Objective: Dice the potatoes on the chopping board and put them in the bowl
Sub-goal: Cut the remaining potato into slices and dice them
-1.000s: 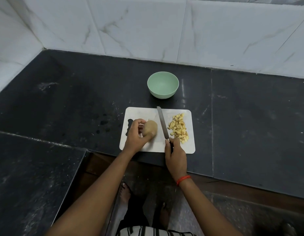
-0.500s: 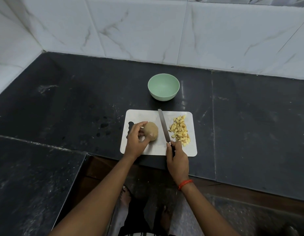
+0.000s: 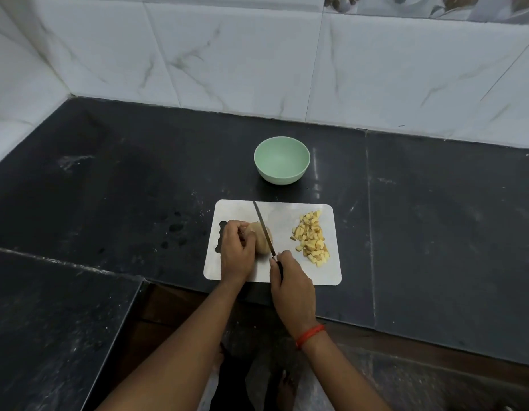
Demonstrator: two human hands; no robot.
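Fingers of the left hand are curling round the potato, holding it down at the centre-left of the board. Right hand is gripping the knife handle, with the blade lying across the potato and pointing to the upper left. Dice are lying piled on the board's right side. Bowl is standing on the worktop, just above the board in the frame.

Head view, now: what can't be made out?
Head view only:
- Knife handle: hidden inside the right hand.
- Potato left part: covered by the left hand.
- Whether the blade has entered the potato or only rests on it: too small.
- Dice count: heaped, too small.
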